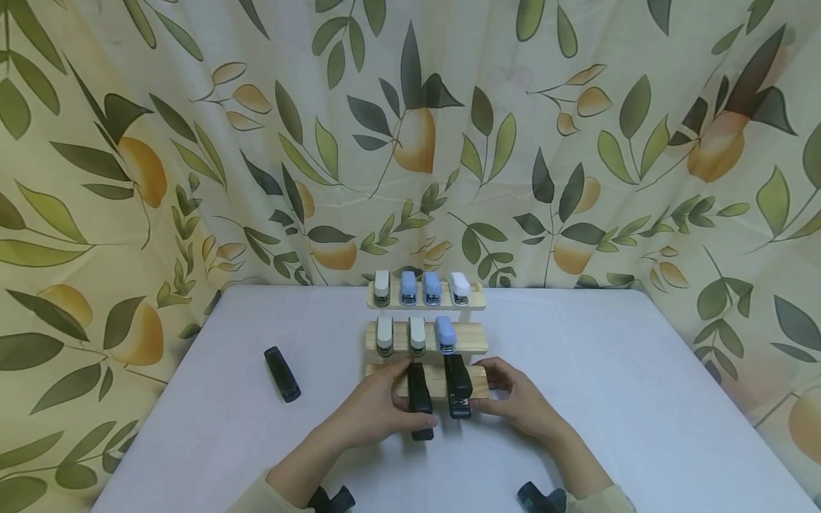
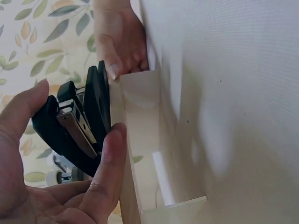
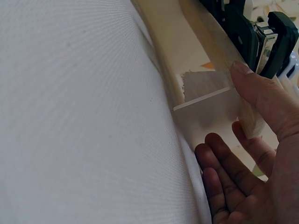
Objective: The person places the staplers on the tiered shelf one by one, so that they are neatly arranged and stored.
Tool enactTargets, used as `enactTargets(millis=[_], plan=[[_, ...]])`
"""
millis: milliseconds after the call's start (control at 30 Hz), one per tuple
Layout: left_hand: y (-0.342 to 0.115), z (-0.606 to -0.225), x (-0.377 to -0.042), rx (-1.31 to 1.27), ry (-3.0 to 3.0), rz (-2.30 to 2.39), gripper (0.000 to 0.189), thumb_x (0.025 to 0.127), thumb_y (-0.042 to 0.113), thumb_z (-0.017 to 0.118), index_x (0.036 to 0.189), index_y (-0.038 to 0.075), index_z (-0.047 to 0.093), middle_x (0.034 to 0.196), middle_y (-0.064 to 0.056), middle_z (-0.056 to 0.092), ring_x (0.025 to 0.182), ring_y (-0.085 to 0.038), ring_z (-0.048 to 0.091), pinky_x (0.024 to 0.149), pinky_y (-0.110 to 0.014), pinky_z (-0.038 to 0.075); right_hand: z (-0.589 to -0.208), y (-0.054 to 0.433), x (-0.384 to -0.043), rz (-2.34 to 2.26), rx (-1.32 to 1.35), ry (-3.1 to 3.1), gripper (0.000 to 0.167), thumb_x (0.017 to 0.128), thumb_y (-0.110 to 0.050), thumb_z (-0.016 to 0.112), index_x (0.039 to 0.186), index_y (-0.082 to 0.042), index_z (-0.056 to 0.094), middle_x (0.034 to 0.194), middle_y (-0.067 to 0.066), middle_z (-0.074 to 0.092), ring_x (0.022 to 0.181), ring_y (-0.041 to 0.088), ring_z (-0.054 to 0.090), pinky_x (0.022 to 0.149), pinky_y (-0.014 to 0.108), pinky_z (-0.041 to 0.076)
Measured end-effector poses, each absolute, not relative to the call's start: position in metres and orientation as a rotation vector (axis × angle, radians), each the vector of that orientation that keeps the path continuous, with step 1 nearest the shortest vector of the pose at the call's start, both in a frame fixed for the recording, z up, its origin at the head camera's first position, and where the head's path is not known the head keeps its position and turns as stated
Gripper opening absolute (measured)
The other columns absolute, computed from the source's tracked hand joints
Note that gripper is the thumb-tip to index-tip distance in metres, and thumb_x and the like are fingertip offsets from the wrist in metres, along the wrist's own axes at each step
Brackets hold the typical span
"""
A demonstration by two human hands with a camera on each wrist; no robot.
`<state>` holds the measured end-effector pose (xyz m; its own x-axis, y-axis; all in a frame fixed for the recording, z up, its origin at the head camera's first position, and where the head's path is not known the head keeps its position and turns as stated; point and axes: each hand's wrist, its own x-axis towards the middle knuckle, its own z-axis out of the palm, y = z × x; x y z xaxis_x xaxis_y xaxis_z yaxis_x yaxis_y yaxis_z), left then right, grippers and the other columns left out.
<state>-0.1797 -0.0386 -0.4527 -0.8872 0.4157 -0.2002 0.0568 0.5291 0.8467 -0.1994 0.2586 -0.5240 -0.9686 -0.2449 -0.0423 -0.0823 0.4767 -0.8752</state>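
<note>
A black stapler (image 1: pixel 420 399) is pinched between the thumb and fingers of my left hand (image 1: pixel 375 406), over the front wooden board (image 1: pixel 438 385) of a three-tier display rack. Just right of it, a second black stapler (image 1: pixel 458 388) sits on the same board. My right hand (image 1: pixel 522 405) holds the board's right end; in the right wrist view its thumb (image 3: pixel 261 91) lies on the board edge beside a clear side panel (image 3: pixel 208 116). From the left wrist view, the pinched stapler (image 2: pixel 70 126) stands with its jaws apart, close against the board.
White and blue staplers stand on the middle board (image 1: pixel 471 338) and the back board (image 1: pixel 477 296). Another black stapler (image 1: pixel 282 374) lies on the white tabletop (image 1: pixel 212 413) to the left. A patterned curtain (image 1: pixel 449 142) hangs behind the table.
</note>
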Motion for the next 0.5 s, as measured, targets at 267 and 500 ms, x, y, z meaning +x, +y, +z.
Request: enactTargets(millis=[267,500], plan=[[-0.039,-0.455,-0.1803,0.377,2.364,1.353,0.107,0.08,0.047,0.089,0.163,0.011,0.031,0.143,-0.019,0.059,0.1,-0.017,0.073,0.083,-0.039,0.06,-0.523,0.2579,-0.1984,-1.504,-0.29,2.554,0.059,0.083,-0.03,0.087,0.133,-0.018,0.059,0.13,0.004,0.064,0.116,0.024,0.06,0.103,0.047,0.047],[-0.0394,-0.4559,-0.1806,0.371,2.375,1.358,0.105,0.082,0.054,0.084,0.162,0.01,0.032,0.151,-0.021,0.055,0.106,-0.022,0.074,0.087,-0.043,0.059,-0.5225,0.2578,-0.1983,-1.516,-0.297,2.547,0.059,0.083,-0.029,0.087,0.133,-0.018,0.059,0.13,0.005,0.064,0.115,0.024,0.061,0.102,0.046,0.047]])
